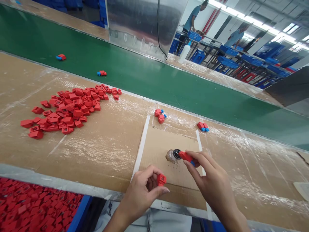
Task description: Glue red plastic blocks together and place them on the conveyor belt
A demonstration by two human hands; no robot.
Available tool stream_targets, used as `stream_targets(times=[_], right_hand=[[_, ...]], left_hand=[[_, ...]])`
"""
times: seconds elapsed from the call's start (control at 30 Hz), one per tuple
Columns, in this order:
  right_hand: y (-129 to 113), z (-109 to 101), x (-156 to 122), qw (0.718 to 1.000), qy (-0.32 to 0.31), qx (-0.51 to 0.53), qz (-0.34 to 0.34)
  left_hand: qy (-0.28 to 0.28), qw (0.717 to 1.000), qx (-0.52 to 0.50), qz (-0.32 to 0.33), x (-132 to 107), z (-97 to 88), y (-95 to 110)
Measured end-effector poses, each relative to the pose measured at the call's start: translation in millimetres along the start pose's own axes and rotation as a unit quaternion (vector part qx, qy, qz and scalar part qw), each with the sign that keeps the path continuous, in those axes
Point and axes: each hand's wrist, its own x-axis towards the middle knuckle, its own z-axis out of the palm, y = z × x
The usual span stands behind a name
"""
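Note:
My left hand pinches a small red plastic cap between thumb and fingers, just above the near edge of the cardboard-covered bench. My right hand grips a red piece with a blue end and presses its tip against a small round metal fixture set in the cardboard. A big heap of loose red caps lies to the left.
Finished red-and-blue pieces lie in two small groups beyond the fixture. Two more ride the green conveyor belt. A blue bin of red caps sits at lower left. Other people work at far tables.

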Motion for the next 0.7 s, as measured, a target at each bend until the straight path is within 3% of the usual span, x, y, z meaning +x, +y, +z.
stream_targets(times=[0.27,0.43,0.7], right_hand=[[-5,-5,-16,0.988,0.016,0.136,0.074],[-26,-2,-35,0.976,-0.015,0.215,0.036],[-35,8,-39,0.980,-0.033,0.195,0.018]], left_hand=[[0.008,1.000,-0.028,0.000,3,-0.9,-3],[-0.005,0.998,-0.056,-0.001,4,-1.0,-4],[0.002,0.999,-0.051,0.005,4,2.7,-1]])
